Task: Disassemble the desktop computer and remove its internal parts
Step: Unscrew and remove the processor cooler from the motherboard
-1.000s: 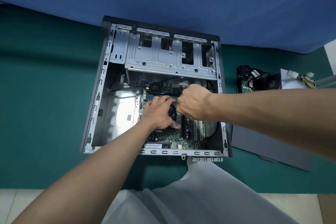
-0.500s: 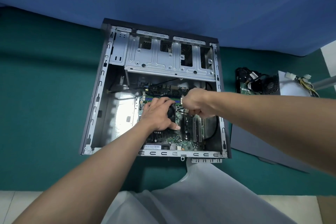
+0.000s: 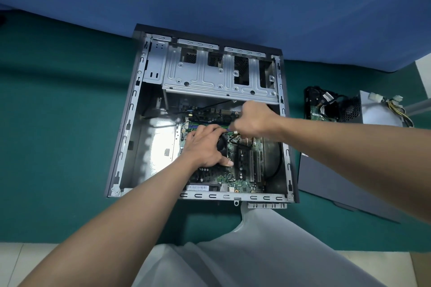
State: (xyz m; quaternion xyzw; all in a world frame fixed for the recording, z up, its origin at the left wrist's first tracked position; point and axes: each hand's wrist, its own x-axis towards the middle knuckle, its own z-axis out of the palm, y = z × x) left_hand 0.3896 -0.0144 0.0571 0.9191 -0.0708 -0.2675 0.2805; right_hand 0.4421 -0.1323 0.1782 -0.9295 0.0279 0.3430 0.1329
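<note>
**Figure. Partly stripped desktop computer, seen from above.** The computer case (image 3: 130, 123) lay on its side on a green cloth, with its open side facing up.

**Done, as far as could be seen:**
- The side panel (image 3: 331, 182) was off and lay flat on the cloth just right of the case.
- Beyond the panel, at the far right, sat a power supply (image 3: 377, 112) with its loose wire bundle.
- A dark part trailing cables (image 3: 321, 107) lay beside the power supply, apart from the case.
- The openings of the drive cage (image 3: 210, 81), at the far end of the case, looked empty.

**Left to do, by my judgement:**
- The motherboard (image 3: 242, 182) sat in the near right part of the case, with its expansion slots (image 3: 251, 165) bare.
- The cooler fan (image 3: 221, 144) and the finned heatsink (image 3: 247, 142) were mounted on the motherboard.

**Step in hand:**
- The left hand (image 3: 205, 147) spanned the cooler fan, with its fingers bent over the far edge and its thumb on the near side, grasping and steadying it.
- The right hand (image 3: 254, 121) was clenched just beyond and to the right of the fan. It seemed to be pinching the thin black fan cable (image 3: 240, 144), but motion blur left the exact hold uncertain.

I judged the task to be somewhere past its middle. The cooler was being freed, and the board itself had yet to come out.
</note>
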